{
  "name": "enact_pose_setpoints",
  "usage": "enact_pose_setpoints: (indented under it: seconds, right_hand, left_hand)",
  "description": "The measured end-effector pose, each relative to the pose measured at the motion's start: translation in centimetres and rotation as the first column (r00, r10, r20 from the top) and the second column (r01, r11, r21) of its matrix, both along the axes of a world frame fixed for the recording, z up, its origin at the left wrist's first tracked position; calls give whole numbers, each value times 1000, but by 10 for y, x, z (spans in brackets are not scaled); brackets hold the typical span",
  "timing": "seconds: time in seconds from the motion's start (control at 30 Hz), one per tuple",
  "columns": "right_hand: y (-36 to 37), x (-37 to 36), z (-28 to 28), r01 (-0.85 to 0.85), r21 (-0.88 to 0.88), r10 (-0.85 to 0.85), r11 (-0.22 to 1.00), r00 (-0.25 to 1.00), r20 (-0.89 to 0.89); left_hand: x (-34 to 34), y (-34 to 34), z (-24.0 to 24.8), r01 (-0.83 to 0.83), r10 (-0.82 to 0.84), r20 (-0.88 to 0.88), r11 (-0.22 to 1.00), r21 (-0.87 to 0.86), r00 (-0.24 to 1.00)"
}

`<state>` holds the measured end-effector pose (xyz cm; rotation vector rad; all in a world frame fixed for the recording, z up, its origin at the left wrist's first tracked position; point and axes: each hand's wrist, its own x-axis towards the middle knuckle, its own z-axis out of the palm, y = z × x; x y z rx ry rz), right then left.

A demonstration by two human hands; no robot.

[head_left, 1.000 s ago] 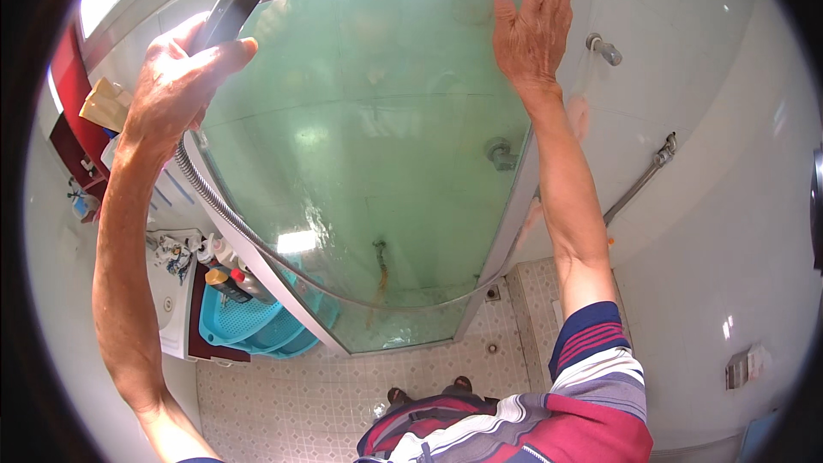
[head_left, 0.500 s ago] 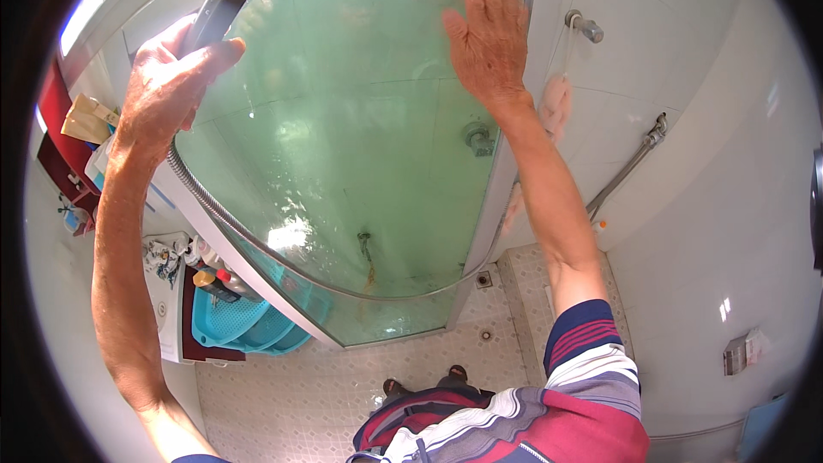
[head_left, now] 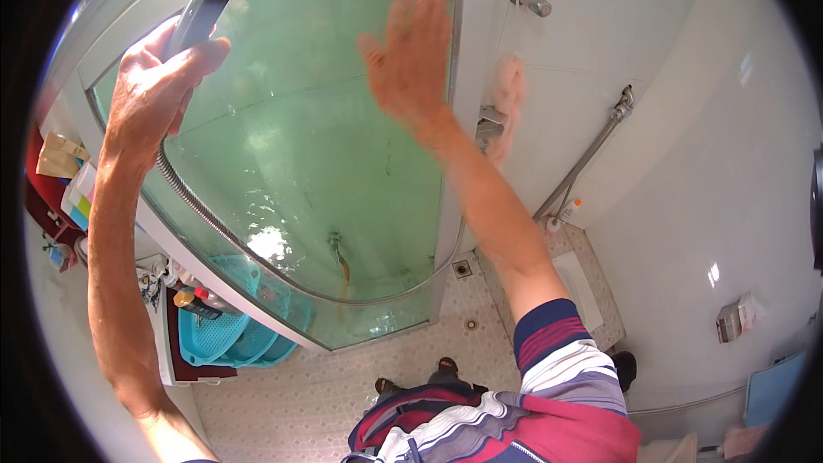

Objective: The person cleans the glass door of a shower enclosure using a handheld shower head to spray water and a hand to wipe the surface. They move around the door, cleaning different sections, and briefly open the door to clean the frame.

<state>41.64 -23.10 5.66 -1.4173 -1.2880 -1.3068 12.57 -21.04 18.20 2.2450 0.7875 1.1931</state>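
Note:
My left hand point(head_left: 147, 90) is closed round the grey handle of a hand shower point(head_left: 206, 7), raised at the upper left. The shower's far end runs out of the top of the picture. From below my hand a metal hose point(head_left: 225, 225) hangs in a long curve across the wet, green-tinted glass panel point(head_left: 317, 154). My right hand point(head_left: 410, 60) is at the upper right part of the glass, palm toward it and fingers stretched out, slightly smeared by motion. It holds nothing; whether the palm touches the glass cannot be made out.
The glass sits in a white frame point(head_left: 461, 120). Right of it are a wall knob point(head_left: 533, 3), a pink cloth point(head_left: 509, 90) and a metal pipe point(head_left: 583, 154). Turquoise baskets point(head_left: 201, 339) and bottles point(head_left: 195, 303) stand lower left. A floor drain point(head_left: 463, 268) lies in the tiles.
My right hand has moved left and a little down over the glass, off its right edge. My left hand still grips the shower handle. The whole view has shifted somewhat.

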Motion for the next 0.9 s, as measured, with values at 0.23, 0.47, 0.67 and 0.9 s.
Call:
enact_pose_setpoints:
  seconds: [0.23, 0.47, 0.67, 0.9]
  right_hand:
    - [-30, 20, -21, -50, -137, 69, 989, 988, 136]
    - [-41, 71, -4, -44, -133, 12, 990, 972, -233]
    - [-105, -31, -23, -498, -158, 261, 853, 669, -696]
    - [-101, -118, 47, -874, 182, 520, 450, 92, -849]
  left_hand:
    - [22, -10, 2, 9, -11, -78, 1000, -23, 997]
    - [36, -18, -21, 168, -168, 5, 984, 59, 986]
    - [49, -36, -52, 51, -60, 127, 996, 72, 990]
    - [80, -77, -112, -161, 119, 331, 982, 101, 936]
